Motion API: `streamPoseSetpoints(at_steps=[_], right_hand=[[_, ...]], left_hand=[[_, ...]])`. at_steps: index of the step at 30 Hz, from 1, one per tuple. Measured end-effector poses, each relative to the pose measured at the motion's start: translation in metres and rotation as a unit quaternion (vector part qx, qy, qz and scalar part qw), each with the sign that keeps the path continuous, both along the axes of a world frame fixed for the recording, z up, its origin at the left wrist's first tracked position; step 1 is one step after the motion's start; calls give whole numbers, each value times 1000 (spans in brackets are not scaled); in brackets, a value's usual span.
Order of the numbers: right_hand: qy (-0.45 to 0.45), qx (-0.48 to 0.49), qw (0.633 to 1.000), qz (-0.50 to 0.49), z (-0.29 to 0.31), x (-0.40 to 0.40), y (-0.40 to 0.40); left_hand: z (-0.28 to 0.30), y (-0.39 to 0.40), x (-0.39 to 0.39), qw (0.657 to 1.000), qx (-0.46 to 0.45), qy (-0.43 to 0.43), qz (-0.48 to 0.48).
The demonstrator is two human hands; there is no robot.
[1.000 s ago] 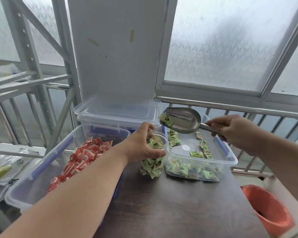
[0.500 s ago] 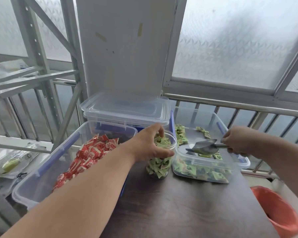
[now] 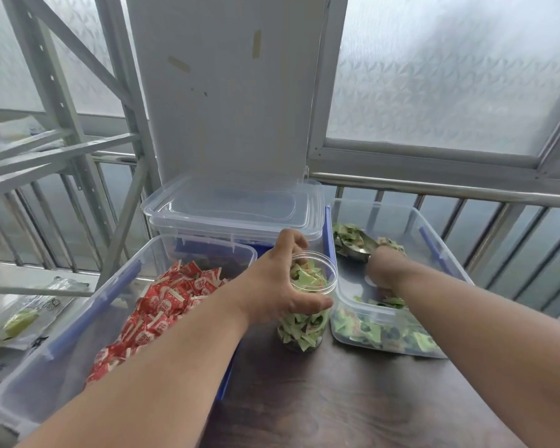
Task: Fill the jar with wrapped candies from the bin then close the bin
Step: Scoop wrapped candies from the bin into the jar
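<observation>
Head cam: left hand (image 3: 272,286) has its fingers wrapped round the clear round plastic jar (image 3: 306,305) of green wrapped candies, standing on the dark wooden desk (image 3: 353,399). At its 3 o'clock, touching, sits the clear rectangular plastic bin (image 3: 440,253), lid off. Right hand (image 3: 385,270) is inside it, fingers closed on the shiny metal scoop (image 3: 356,247), which digs into candies toward 12 o'clock.
</observation>
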State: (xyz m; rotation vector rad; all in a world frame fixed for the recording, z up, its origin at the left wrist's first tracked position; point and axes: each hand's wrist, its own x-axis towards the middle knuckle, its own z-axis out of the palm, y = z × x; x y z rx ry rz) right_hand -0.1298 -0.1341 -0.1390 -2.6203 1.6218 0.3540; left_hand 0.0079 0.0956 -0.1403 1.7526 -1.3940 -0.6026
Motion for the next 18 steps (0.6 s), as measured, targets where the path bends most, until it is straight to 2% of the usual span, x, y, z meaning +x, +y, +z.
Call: streamPoseSetpoints(at_steps=[3,8,12,15,18], right_hand=[[-84,70,992,-64,-14,-5,-9],[-257,185,939,-133,-13,-15,-19],[-323,187,914,-157,-1,-30,-16],[-325,184,918,-135,13,-50,-6],[-358,183,903,-152,29,-73,3]], left_hand=[[0,-2,1,1000,-2,0,4],[-1,-2,1,1000,0,-2,7],[-1,-2,1,1000,1,-6,7],[-1,-1,1,1000,-1,-5,5],[0,-1,0,1000,-2,-3,4]])
